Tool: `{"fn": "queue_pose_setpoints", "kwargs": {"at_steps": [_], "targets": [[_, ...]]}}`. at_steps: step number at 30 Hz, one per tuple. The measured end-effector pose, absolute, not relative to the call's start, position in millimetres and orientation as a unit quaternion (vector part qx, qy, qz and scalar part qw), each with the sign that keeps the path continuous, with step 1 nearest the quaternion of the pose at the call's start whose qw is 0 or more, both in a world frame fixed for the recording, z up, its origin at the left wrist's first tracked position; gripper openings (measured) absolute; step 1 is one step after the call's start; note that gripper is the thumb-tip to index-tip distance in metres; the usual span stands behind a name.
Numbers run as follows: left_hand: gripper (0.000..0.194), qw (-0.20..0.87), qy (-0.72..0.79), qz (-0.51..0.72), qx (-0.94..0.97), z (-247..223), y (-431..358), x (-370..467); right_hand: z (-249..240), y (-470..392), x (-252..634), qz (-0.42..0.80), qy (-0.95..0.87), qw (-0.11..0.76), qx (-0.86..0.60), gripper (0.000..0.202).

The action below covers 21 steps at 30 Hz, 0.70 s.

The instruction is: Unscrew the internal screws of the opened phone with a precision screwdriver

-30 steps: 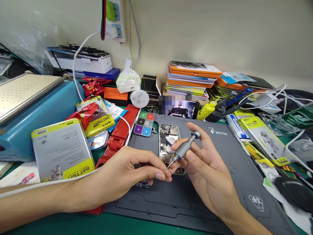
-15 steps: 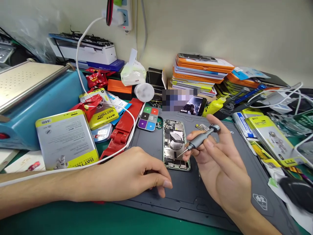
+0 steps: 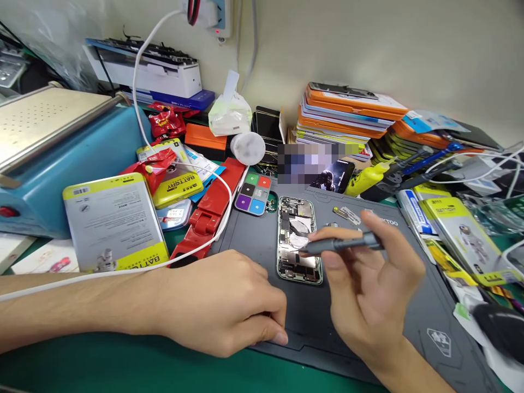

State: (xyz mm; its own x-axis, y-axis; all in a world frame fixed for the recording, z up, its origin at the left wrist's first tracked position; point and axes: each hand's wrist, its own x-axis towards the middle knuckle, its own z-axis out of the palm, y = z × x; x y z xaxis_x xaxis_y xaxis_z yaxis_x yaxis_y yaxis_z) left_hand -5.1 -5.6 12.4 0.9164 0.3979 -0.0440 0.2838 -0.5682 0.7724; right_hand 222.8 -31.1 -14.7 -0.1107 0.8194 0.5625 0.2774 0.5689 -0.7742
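Note:
An opened phone [image 3: 300, 240], its inner parts bare, lies on the dark grey work mat [image 3: 245, 245]. My right hand [image 3: 368, 278] holds a grey precision screwdriver [image 3: 344, 243] between thumb and fingers, nearly level above the phone's right side. The driver's tip is hard to make out over the phone's middle. My left hand [image 3: 233, 305] rests, curled, at the mat's front left, apart from the phone. Its thumb lies against the bent index finger, and the inside of the grip is hidden. A small metal part [image 3: 347, 215] lies right of the phone.
Left of the phone is a coloured six-square screw tray [image 3: 254, 195], beside a red holder [image 3: 210, 218]. A white cable [image 3: 184, 252] runs over my left forearm. Battery packs [image 3: 117, 224] and a blue machine [image 3: 94, 147] stand left. Behind are stacked orange boxes [image 3: 352, 109] and a lit phone [image 3: 333, 176].
My right hand has tipped the screwdriver from a slant to nearly level over the phone. My left hand has curled tighter and sits slightly lower. The view has shifted a little.

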Motion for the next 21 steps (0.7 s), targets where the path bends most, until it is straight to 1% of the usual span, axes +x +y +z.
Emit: {"fn": "queue_pose_setpoints", "kwargs": {"at_steps": [2, 4, 10, 21], "targets": [[0.017, 0.409, 0.192, 0.072, 0.889, 11.4, -5.3, -4.9, -19.9, -32.5, 224.8, 0.227, -0.739, 0.51, -0.377, 0.071], [0.017, 0.399, 0.188, 0.077, 0.894, 10.5, -4.9, -4.7, -23.5, -33.5, 226.4, 0.229, -0.751, 0.494, -0.375, 0.073], [0.017, 0.393, 0.186, 0.077, 0.897, 8.9, -4.5, -4.9, -25.8, -33.2, 226.1, 0.245, -0.754, 0.482, -0.372, 0.075], [0.017, 0.399, 0.193, 0.072, 0.894, 10.3, -6.2, -3.9, -24.6, -33.7, 229.7, 0.216, -0.782, 0.447, -0.377, 0.077]]}}
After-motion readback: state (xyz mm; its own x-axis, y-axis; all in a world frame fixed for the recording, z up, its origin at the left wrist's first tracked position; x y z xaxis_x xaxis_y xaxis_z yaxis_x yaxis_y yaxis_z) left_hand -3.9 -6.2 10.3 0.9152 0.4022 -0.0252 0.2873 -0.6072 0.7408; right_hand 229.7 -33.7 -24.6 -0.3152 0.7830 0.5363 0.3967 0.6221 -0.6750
